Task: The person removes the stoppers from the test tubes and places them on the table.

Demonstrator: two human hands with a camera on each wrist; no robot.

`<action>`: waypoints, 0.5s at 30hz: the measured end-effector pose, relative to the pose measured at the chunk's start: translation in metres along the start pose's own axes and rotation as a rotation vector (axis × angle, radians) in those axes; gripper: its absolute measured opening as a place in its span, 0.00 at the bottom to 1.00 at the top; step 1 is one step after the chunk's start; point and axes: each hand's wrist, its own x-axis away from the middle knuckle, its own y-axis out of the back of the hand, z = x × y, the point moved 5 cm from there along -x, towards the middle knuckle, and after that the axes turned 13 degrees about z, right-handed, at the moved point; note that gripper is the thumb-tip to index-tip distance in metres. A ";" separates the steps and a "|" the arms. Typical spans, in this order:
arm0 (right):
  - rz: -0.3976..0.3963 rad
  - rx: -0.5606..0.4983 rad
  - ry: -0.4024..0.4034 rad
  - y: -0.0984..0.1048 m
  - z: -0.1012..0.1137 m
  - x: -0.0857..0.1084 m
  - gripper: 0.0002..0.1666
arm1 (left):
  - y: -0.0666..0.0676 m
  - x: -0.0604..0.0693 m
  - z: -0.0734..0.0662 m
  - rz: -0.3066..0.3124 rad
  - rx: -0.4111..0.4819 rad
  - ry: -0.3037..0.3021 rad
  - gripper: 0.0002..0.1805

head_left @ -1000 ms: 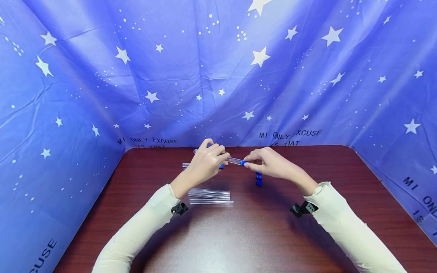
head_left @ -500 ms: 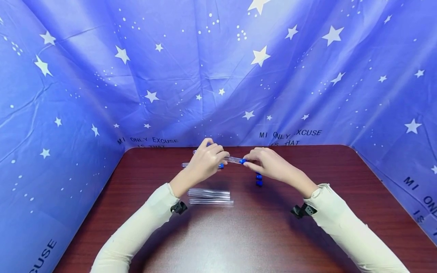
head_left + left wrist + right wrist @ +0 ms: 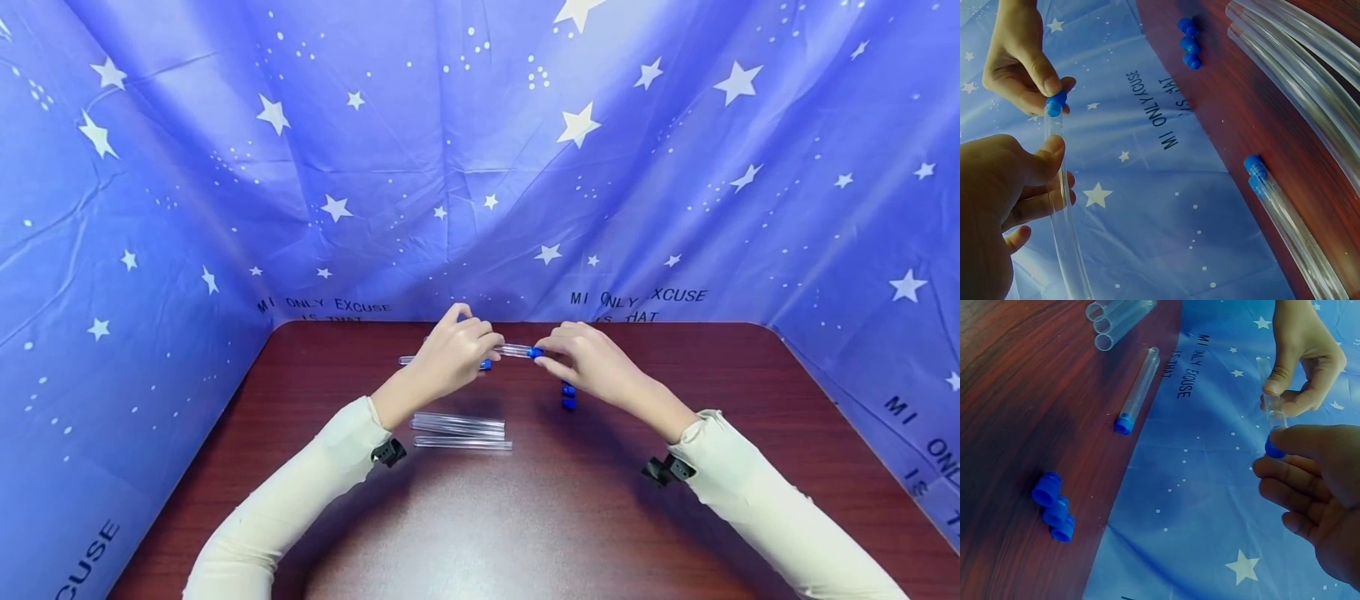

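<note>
Above the table's back part, my left hand (image 3: 452,357) pinches a clear tube (image 3: 514,350) near its capped end, thumb against fingers. My right hand (image 3: 592,360) holds the blue cap (image 3: 1054,104) at the tube's mouth between thumb and fingertips. In the left wrist view the cap sits in the tube's end, and the tube (image 3: 1066,237) runs down past the left fingers. The right wrist view shows the right thumb on the cap (image 3: 1274,449), with the left hand (image 3: 1307,359) around the tube beyond it.
Several uncapped tubes (image 3: 461,428) lie side by side nearer the front of the table (image 3: 480,517). Capped tubes (image 3: 1291,225) lie beneath my left hand. Three loose blue caps (image 3: 1055,512) stand in a row below my right hand. A star-patterned curtain (image 3: 450,167) surrounds the table's back and sides.
The held tube has tilted slightly closer to level, its capped end a little higher. Both hands keep their hold and have barely moved; the head view has shifted slightly.
</note>
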 end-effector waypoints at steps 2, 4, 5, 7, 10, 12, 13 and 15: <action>-0.036 0.019 0.012 0.000 0.000 0.000 0.07 | 0.000 0.000 0.000 0.004 0.000 -0.007 0.02; -0.066 0.033 0.021 0.001 0.001 0.001 0.08 | -0.001 0.000 0.000 0.014 0.001 -0.012 0.02; -0.082 0.038 0.028 0.001 0.001 0.001 0.09 | -0.001 0.000 0.000 0.019 0.003 -0.014 0.02; -0.109 0.049 0.042 0.000 0.001 0.001 0.09 | -0.001 0.000 0.000 0.037 0.008 -0.015 0.02; -0.152 0.075 0.062 -0.002 0.002 0.002 0.10 | -0.001 0.001 0.001 0.051 0.017 -0.015 0.02; -0.174 0.093 0.073 -0.003 0.003 0.002 0.11 | 0.000 0.001 0.001 0.053 0.026 -0.011 0.02; -0.184 0.101 0.078 -0.003 0.003 0.002 0.11 | 0.000 0.002 0.002 0.054 0.031 -0.010 0.02; -0.202 0.113 0.088 -0.003 0.003 0.002 0.11 | -0.001 0.002 0.003 0.055 0.045 -0.007 0.03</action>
